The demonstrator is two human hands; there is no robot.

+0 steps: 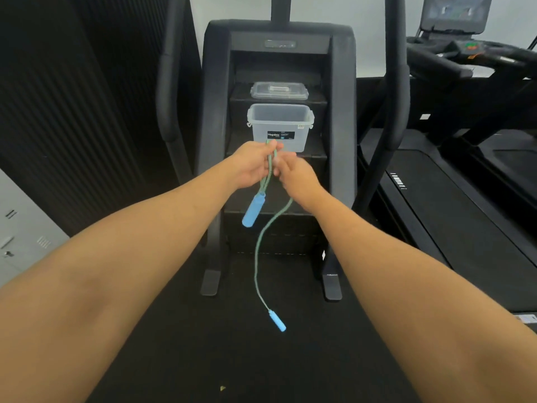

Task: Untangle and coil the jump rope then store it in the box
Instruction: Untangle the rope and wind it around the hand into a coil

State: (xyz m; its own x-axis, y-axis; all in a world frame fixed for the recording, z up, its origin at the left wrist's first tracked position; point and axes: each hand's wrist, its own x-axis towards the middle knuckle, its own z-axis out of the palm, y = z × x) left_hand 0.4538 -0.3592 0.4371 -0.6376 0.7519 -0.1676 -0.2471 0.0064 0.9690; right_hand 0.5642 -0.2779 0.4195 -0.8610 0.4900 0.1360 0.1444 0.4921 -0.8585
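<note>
A green jump rope (pixel 259 245) with two blue handles hangs from my hands. My left hand (pixel 252 167) pinches a folded bunch of the rope, with one blue handle (pixel 253 210) dangling just below it. My right hand (pixel 296 175) grips the rope beside the left hand; from it a long strand drops to the second blue handle (pixel 277 320) near the floor. A clear plastic box (pixel 280 127) with a black label stands open on a step of the stair machine, just behind my hands. Its clear lid (pixel 279 90) lies on the step above.
The black stair machine (pixel 340 117) has upright handrails (pixel 393 82) on both sides. A treadmill (pixel 465 184) stands to the right. Grey lockers (pixel 20 228) are at the left edge. Black floor matting (pixel 247 359) lies underfoot.
</note>
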